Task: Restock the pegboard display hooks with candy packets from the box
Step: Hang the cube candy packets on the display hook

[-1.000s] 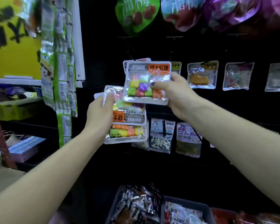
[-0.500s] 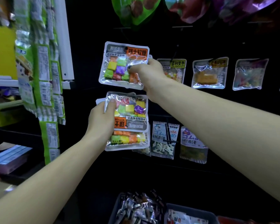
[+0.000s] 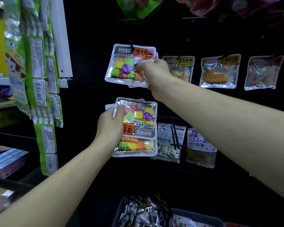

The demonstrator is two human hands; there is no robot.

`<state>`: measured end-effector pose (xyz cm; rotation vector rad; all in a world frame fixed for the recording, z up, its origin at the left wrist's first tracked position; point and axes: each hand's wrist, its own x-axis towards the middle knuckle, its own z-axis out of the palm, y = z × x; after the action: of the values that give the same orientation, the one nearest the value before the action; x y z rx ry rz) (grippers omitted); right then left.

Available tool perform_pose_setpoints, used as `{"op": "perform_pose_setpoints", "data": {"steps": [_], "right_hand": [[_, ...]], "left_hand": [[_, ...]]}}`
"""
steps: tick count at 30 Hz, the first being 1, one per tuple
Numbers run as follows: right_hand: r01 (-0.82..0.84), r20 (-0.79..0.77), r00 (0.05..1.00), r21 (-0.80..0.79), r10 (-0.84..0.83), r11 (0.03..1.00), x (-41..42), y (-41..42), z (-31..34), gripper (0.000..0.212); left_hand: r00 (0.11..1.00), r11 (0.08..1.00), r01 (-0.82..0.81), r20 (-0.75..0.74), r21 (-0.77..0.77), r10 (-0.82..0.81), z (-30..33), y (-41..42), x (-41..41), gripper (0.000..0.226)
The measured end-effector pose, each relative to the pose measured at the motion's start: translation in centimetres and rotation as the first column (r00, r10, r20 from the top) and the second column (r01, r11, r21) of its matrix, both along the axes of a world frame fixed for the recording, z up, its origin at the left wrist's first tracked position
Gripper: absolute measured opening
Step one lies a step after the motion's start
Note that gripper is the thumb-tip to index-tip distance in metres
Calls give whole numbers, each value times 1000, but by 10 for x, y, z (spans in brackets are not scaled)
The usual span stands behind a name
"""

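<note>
Foil-and-clear packet: the upper candy packet (image 3: 129, 64) hangs at the twelve o'clock side of the scene's centre, its punched top at a black hook (image 3: 131, 45); whether the hole is fully threaded is hard to tell in the dim light.
Look: silver edges, orange and grey label, a window showing green, yellow, purple, red and orange cubes.
Right hand (image 3: 152, 71): pinches that packet at its three o'clock edge, thumb in front, probably to steady it square to the hook.
Left hand (image 3: 111, 126): at six o'clock of the hung packet, clasping a spare stack of packets (image 3: 138, 126) by its nine o'clock edge, labels upside down, likely kept close so the next one can be taken.
Pegboard (image 3: 203, 38): black; neighbouring sweet bags (image 3: 220, 72) hang at three o'clock.
Supply: a dark bin (image 3: 195, 217) of wrapped goods sits at six o'clock, well below.
</note>
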<state>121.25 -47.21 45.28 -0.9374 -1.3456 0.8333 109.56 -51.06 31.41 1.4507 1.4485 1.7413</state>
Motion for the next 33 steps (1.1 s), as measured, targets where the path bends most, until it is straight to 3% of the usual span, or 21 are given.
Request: {"op": "perform_pose_setpoints", "data": {"steps": [5, 10, 14, 18, 21, 25, 27, 29, 33], "right_hand": [[90, 75, 993, -17, -88, 996, 8, 24, -1, 58], [203, 173, 965, -16, -197, 979, 19, 51, 2, 22], [233, 293, 934, -66, -204, 970, 28, 54, 4, 34], [204, 310, 937, -108, -162, 973, 27, 50, 2, 54], [234, 433, 888, -138, -154, 962, 32, 43, -9, 67], [262, 515, 844, -146, -153, 954, 50, 25, -30, 65], [187, 469, 880, -206, -70, 961, 61, 7, -39, 63], [42, 394, 916, -291, 80, 956, 70, -9, -49, 80], [-159, 360, 873, -428, 329, 890, 77, -43, -64, 92]], "left_hand": [[1000, 1000, 27, -5, -13, -27, -10, 10, 5, 64], [998, 997, 69, 8, -33, -69, -18, 16, 11, 83], [997, 996, 77, 0, -37, -77, -19, 15, 14, 90], [998, 997, 67, 9, -46, -67, -14, 12, 14, 85], [995, 994, 89, 39, -59, -87, -6, 4, 13, 88], [998, 997, 52, 44, -62, -50, 7, -7, 10, 60], [996, 998, 39, 84, -50, -34, 12, -10, 6, 57], [989, 997, 60, 139, -42, -54, 19, -14, 3, 58], [981, 994, 102, 171, -40, -93, 27, -22, 3, 57]]}}
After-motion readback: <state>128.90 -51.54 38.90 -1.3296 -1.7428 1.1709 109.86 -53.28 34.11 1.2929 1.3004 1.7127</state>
